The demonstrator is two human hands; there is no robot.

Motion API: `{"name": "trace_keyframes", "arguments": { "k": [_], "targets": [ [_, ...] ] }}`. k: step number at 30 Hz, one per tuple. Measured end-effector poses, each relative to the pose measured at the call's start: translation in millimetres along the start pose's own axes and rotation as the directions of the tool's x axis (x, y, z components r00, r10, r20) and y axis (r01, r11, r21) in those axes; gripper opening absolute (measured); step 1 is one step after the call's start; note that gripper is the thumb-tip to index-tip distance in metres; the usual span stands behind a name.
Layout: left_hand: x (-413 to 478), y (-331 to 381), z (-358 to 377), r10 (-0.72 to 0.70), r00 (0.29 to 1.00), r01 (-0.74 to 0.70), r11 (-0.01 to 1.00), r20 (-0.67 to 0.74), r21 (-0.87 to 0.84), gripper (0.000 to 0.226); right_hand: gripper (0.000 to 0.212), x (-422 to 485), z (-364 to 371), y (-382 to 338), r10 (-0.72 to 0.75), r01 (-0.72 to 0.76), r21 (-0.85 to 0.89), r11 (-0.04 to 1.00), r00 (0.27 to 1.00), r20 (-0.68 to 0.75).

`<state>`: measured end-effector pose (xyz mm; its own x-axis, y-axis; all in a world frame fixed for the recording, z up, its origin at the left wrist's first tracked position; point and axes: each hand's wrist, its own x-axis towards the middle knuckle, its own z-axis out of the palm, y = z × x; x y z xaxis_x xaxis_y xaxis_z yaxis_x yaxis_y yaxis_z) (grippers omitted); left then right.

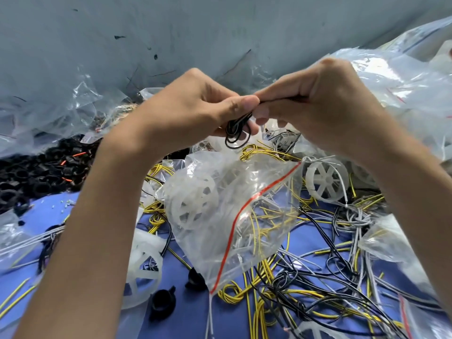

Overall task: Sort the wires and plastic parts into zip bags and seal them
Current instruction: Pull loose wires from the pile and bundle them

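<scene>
Both grips close on one small coil of thin black wire (236,134), held up above the clutter: the left hand (195,108) pinches its upper end between thumb and curled fingers, and the right hand (322,106) meets it from the other side, fingers bent round the same strands, so the loops hang down just under the two thumbs. Directly below the coil, lying on the heap, is a clear plastic zip bag (244,172) with a red seal strip (276,181) running slantwise across it; whether its mouth is closed cannot be told. Inside it show white plastic spoked wheels (193,204). A loose white spoked wheel (326,179) lies just beyond the bag's right corner, and another (144,265) sits near the left forearm. Tangled yellow-and-black wires (234,293), grey wires (359,216) and more black strands spread over the blue worktop (195,314). A pile of black plastic rings (36,174) lies far left, and two black plastic caps (162,302) sit at the bottom near the bag's lower tip. Crumpled clear plastic bags (403,81) are heaped at the right against a grey wall (146,33).
</scene>
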<state>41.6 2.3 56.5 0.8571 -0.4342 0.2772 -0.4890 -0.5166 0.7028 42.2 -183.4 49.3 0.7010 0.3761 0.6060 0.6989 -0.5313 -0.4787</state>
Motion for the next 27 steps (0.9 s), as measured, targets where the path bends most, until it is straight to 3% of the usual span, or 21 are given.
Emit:
{"name": "trace_keyframes", "arguments": {
  "k": [5, 13, 18, 22, 27],
  "targets": [
    [-2, -6, -3, -0.008, 0.999, 0.014, 0.975, 0.032, -0.221, 0.031, 0.025, 1, 3, 1, -0.037, 0.037, 0.021, 0.999, 0.999, 0.024],
    [7, -8, 13, -0.081, 0.996, 0.065, 0.958, -0.044, -0.28, 0.016, 0.012, 0, 4, 0, -0.011, 0.002, -0.028, 1.0, 0.947, -0.321],
    [9, -8, 17, -0.101, 0.988, 0.079, 0.98, -0.117, -0.184, 0.007, 0.012, 1, 12, -3, -0.084, 0.078, -0.03, 0.996, 0.945, -0.316],
    [10, -6, 19, -0.071, 0.989, 0.036, 0.966, -0.128, -0.256, 0.013, 0.014, 2, 13, -3, -0.072, 0.074, -0.007, 0.997, 0.932, -0.355],
    [14, -5, 21, -0.121, 0.954, -0.015, 0.896, -0.276, -0.444, 0.015, 0.019, 2, 16, 2, -0.113, 0.073, -0.109, 0.991, 0.901, -0.419]
  ]
}}
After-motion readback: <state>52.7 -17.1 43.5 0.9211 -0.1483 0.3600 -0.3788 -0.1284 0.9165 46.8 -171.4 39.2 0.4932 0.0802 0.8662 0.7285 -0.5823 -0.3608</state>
